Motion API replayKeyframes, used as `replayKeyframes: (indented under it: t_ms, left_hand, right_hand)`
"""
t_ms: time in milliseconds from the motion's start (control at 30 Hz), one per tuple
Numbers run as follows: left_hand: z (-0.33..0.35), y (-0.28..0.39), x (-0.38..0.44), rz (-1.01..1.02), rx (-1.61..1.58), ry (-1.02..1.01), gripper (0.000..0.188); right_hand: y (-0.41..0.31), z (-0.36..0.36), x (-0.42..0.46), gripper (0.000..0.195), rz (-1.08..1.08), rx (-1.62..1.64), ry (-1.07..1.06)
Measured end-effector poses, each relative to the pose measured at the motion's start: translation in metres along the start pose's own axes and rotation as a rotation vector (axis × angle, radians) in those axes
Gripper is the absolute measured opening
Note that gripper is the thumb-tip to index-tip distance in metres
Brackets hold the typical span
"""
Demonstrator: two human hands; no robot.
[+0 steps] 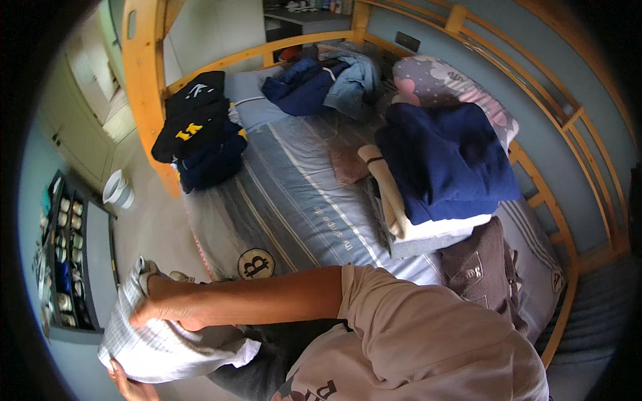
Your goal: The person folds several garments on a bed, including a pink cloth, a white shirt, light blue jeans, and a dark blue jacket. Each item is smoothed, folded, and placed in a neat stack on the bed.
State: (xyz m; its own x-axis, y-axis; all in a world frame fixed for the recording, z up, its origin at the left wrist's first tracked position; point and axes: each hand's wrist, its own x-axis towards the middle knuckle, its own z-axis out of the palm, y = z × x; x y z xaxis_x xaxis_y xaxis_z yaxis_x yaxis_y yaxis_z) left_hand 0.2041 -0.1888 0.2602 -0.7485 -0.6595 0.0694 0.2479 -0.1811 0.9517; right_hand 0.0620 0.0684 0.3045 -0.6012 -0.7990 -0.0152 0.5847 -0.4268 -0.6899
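My right arm reaches across my body to the left, and my right hand (168, 303) grips the upper part of a folded white and grey plaid cloth (165, 351). At the cloth's lower edge is my left hand (131, 385), its thumb pressed on the fabric and its other fingers partly out of view. The cloth hangs over the floor beside the bed, with one loose white corner towards my dark trousers (246, 373). What kind of garment or linen it is, I cannot tell.
Wooden rails (544, 200) edge the bed, spread with a striped blue-grey cover (301, 200). Folded navy clothing (451, 165) tops a right-hand pile; black clothes (195, 115) lie at left. Denim garment (358, 80), brown garment (476, 265) and patterned pillow (451, 80) lie around. Shoe rack (70, 255) and bin (119, 190) stand left.
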Motion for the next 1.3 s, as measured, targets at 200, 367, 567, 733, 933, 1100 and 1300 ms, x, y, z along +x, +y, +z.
replayKeyframes:
  t_ms: [200, 367, 567, 733, 933, 1100, 1300]
  left_hand:
    - [0.018, 0.008, -0.006, -0.126, -0.068, 0.014, 0.055]
    - [0.081, 0.043, -0.012, -0.186, -0.076, 0.091, 0.051]
    - [0.115, 0.052, 0.01, -0.051, 0.056, -0.171, 0.033]
    - [0.132, 0.08, 0.014, 0.011, 0.151, -0.108, 0.025]
    - [0.16, 0.089, 0.006, 0.065, 0.269, -0.191, 0.033]
    - [0.15, 0.082, 0.028, -0.079, 0.277, -0.222, 0.032]
    - [0.177, 0.126, 0.037, 0.053, 0.504, -0.194, 0.047]
  right_hand:
    - [-0.009, -0.009, 0.0, 0.035, -0.005, -0.108, 0.013]
    - [-0.013, -0.023, 0.035, 0.016, -0.083, 0.39, -0.255]
    - [-0.013, -0.033, 0.013, 0.03, 0.063, -0.377, -0.122]
    - [-0.053, -0.026, 0.037, 0.033, -0.125, -0.332, -0.165]
    - [-0.062, -0.012, 0.037, 0.043, -0.172, -0.66, -0.224]
    - [-0.071, -0.023, 0.048, 0.033, -0.242, -0.577, -0.213]
    - [-0.112, 0.009, 0.054, 0.032, -0.379, -0.601, -0.155]
